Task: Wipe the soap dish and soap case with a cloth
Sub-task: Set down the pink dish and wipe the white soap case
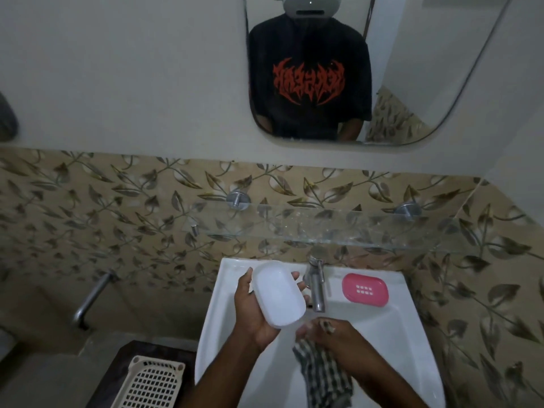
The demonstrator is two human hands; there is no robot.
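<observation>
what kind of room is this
Most likely a small home bathroom: a white wash basin with a chrome tap, a wall mirror above a glass shelf, and a pink soap dish on the basin's rim.

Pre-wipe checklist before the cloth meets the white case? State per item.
1. White soap case gripped in left hand: ok.
2. Cloth held in right hand: ok.
3. Cloth touching the case: not ok, it hangs below the case, over the sink.
4. Tap off, no stream visible: ok.
5. Pink soap dish on the sink rim right of the tap, apart from both hands: ok.
6. Case surface wet or soiled: cannot tell.
</observation>
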